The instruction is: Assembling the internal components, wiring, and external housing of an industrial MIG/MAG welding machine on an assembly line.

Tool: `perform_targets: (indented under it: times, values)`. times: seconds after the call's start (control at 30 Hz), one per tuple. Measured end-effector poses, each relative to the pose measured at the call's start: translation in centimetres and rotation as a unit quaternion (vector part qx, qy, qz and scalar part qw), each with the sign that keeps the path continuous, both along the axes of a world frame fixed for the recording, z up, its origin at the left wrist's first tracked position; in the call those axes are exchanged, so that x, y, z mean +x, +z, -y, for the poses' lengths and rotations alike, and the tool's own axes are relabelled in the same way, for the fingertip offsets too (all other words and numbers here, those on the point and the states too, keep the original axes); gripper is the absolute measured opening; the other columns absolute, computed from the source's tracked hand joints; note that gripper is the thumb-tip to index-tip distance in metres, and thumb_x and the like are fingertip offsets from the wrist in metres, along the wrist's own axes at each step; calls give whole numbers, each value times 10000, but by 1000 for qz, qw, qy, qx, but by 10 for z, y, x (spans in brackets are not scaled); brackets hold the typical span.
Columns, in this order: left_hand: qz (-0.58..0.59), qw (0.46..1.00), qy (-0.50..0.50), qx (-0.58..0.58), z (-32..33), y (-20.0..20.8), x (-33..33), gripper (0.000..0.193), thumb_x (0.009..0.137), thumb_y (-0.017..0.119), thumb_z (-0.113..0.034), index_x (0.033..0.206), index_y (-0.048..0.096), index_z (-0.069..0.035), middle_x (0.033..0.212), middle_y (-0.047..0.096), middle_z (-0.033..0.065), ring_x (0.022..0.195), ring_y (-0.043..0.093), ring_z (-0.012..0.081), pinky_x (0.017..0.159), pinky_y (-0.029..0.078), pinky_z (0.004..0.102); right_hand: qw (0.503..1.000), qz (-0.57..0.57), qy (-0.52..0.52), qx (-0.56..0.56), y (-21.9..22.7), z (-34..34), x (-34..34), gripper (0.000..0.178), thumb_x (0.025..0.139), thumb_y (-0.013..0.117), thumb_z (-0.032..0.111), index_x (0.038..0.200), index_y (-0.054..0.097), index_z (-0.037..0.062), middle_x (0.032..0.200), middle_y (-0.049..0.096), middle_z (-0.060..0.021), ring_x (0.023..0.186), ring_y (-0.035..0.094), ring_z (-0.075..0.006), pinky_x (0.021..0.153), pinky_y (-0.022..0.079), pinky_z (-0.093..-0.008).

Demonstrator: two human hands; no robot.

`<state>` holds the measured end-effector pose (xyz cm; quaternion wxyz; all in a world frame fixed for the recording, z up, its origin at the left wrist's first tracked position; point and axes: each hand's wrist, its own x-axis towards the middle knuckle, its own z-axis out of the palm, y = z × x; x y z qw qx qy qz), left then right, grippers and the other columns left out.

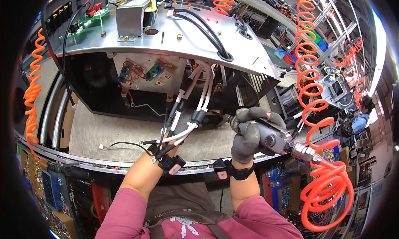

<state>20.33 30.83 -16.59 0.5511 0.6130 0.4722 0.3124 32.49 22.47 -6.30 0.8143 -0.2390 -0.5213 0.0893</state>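
Note:
My right hand [248, 141], in a dark grey glove, is closed around a grey air wrench [271, 140]. The wrench's narrow front end points left, toward the open front of a metal equipment cabinet [99, 95]. An orange coiled air hose [330, 189] runs from the metal fitting at its rear. My left hand [189, 115], gloved too, reaches into the cabinet's lower opening behind a bundle of white-sleeved cables [204, 98]. These cables hang down over my left wrist, and their ring-lug ends lie across my forearm. The left fingers are hidden.
On the cabinet's silver top stand a transformer [131, 21] and a green circuit board [87, 23]. Another orange coil hose [31, 93] hangs at far left. Bins of small fasteners [52, 191] sit below the bench edge. A person in blue [359, 122] is at far right.

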Motion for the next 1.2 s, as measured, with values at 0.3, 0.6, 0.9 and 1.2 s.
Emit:
perform_targets:
  times: [0.3, 0.6, 0.9, 1.2]
  values:
    - [-11, 1000, -17, 14, -5, 2, 1, 409, 912, 529, -374, 1123, 580, -28, 825, 658, 84, 678, 610, 149, 581, 471, 256, 997, -44, -37, -59, 3, 4, -9, 501, 623, 525, 67, 1112, 412, 71, 844, 591, -143, 595, 587, -206, 619, 539, -358]
    - [-24, 998, -43, 47, -10, 7, -1, 401, 908, 533, -359, 1141, 567, -34, 864, 650, 95, 712, 612, 158, 608, 479, 268, 994, 90, 66, -19, -5, 2, -5, 437, 768, 645, 72, 1117, 382, 66, 963, 585, -183, 734, 625, -206, 674, 541, -322]
    - [-39, 990, -100, 95, -17, 11, 0, 397, 904, 537, -343, 1159, 555, -40, 902, 642, 105, 747, 613, 168, 634, 486, 280, 984, 151, 66, -71, 3, -5, -20, 374, 714, 596, -18, 1050, 445, 46, 870, 602, -165, 699, 606, -197, 639, 517, -325]
    - [-50, 983, -130, 118, -18, 14, 0, 395, 900, 541, -327, 1177, 542, -46, 941, 634, 115, 781, 615, 178, 660, 494, 292, 979, 143, 83, -118, 0, -4, -22, 324, 712, 596, -13, 979, 419, 35, 839, 592, -162, 698, 591, -208, 654, 497, -326]
